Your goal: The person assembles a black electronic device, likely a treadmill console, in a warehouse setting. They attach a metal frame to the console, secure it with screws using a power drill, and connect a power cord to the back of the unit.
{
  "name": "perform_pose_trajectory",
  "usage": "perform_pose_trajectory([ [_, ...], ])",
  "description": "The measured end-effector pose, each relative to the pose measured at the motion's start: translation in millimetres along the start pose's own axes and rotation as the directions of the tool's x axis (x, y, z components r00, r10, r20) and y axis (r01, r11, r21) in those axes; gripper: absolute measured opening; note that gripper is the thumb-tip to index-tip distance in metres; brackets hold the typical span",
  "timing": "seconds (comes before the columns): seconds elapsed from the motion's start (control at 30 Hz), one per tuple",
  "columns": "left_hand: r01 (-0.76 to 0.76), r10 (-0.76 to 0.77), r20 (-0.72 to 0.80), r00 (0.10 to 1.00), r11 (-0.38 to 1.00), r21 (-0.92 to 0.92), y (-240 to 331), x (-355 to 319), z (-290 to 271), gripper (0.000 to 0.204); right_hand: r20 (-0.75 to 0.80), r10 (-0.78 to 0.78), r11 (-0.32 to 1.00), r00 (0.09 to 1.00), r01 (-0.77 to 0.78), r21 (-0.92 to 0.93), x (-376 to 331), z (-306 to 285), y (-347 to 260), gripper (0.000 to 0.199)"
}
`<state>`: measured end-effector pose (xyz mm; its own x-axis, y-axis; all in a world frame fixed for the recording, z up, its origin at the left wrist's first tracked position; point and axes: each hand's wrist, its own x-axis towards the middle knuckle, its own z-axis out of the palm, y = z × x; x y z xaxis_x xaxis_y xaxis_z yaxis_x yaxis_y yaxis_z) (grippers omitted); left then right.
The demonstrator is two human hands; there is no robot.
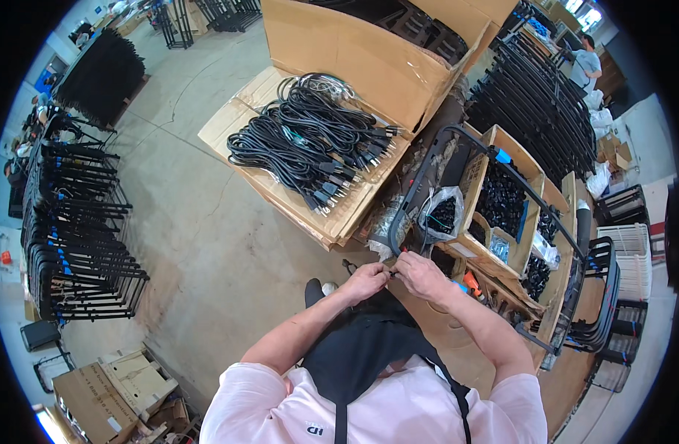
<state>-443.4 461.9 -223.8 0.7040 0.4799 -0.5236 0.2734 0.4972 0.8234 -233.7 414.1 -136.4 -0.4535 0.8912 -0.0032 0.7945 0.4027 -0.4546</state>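
Observation:
My left hand (367, 281) and my right hand (422, 275) meet in front of my dark apron, both with pinched fingers. Between the fingertips is a small dark piece, too small to name. Just above my right hand runs the lower end of a bent black tube frame (407, 207), which lies across the bench; whether the hand touches it cannot be made out. Beyond that end, a clear plastic bag (442, 214) holds small black parts. A bundle of black power cords (310, 140) with plugs lies on a cardboard box (239, 118) ahead of me.
Right of my hands, a wooden compartment tray (469, 181) holds several heaps of small black parts and a bag of screws (498, 248). An orange-handled tool (471, 281) lies below it. Black frames (80, 222) stand stacked at the left; more frames (535, 103) lean at the far right, near another person (585, 65).

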Motion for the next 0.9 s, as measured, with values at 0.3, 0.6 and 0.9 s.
perform_pose_trajectory([
  [0.3,-0.061,0.063,-0.080,0.995,0.998,0.023,-21,19,6,0.017,-0.132,0.177,0.982,0.975,-0.166,0.093,-20,25,-8,0.016],
  [0.6,0.124,-0.125,-0.003,0.992,0.982,0.145,13,1,1,0.023,-0.047,0.772,0.636,0.634,-0.771,0.026,-64,123,29,0.060],
  [0.9,0.138,-0.149,0.118,0.982,0.986,0.092,-16,14,-8,0.029,0.156,0.982,0.045,0.103,-0.942,0.333,-1,193,114,0.049],
])
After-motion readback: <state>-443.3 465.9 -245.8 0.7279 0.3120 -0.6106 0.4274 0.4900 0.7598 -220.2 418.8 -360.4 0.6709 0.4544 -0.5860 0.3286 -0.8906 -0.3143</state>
